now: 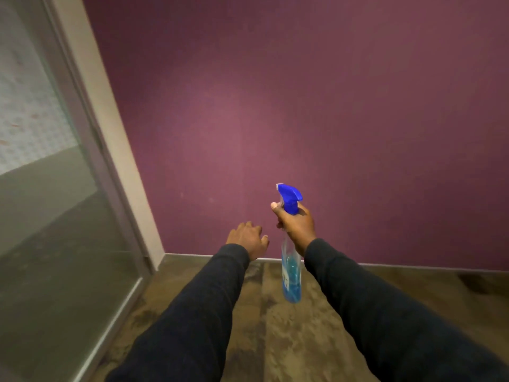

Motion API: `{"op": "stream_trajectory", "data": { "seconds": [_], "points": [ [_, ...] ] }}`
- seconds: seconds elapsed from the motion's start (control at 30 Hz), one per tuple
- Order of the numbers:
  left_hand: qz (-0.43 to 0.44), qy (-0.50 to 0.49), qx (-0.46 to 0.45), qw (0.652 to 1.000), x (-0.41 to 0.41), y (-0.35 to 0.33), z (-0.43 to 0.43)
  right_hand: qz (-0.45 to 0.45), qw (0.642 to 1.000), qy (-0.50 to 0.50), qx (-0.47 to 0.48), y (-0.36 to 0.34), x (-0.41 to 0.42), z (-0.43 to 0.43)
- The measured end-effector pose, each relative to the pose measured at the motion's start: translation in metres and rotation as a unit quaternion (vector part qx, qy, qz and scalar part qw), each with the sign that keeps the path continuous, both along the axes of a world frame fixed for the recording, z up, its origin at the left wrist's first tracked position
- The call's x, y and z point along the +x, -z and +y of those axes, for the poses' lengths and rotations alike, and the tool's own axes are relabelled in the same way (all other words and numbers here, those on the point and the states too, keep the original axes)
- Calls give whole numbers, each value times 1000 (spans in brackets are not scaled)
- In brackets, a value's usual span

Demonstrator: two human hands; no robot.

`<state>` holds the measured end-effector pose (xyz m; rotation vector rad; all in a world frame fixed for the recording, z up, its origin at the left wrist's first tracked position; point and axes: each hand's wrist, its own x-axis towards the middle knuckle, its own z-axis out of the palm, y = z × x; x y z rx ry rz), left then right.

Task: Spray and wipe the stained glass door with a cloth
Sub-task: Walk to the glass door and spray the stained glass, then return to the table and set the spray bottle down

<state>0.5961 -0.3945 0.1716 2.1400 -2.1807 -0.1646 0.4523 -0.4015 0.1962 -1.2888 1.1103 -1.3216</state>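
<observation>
1 glass door (55, 216) at left edge: hazy pane, pale frame, reddish specks high up. 1 spray bottle (291, 274): clear, blue liquid, blue trigger, upright, neck wrapped by right grip (296, 224). Left grip (246, 238) relaxed, holding nothing.

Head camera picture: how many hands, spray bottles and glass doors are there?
Hands: 2, the left hand and the right hand
Spray bottle: 1
Glass door: 1
Total: 4
</observation>
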Motion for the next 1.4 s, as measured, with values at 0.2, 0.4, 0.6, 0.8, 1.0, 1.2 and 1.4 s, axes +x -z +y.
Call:
{"op": "stream_trajectory", "data": {
  "seconds": [0.2,0.4,0.6,0.8,1.0,1.2,1.4],
  "points": [
    [7,80,24,997,-113,20,36,18,998,64,9,13,-113,58],
    [0,183,36,982,-195,25,60,19,988,153,21,19,-193,109],
    [-6,280,41,959,-257,24,82,31,967,251,21,24,-246,162],
    [3,370,79,926,-314,38,122,60,941,333,31,29,-285,225],
    [12,439,108,892,-380,50,185,68,911,403,52,35,-331,300],
    [-15,504,118,855,-469,67,254,68,867,488,72,46,-399,391],
    [-33,535,110,837,-548,73,351,82,841,529,80,60,-469,491]
  ]
}}
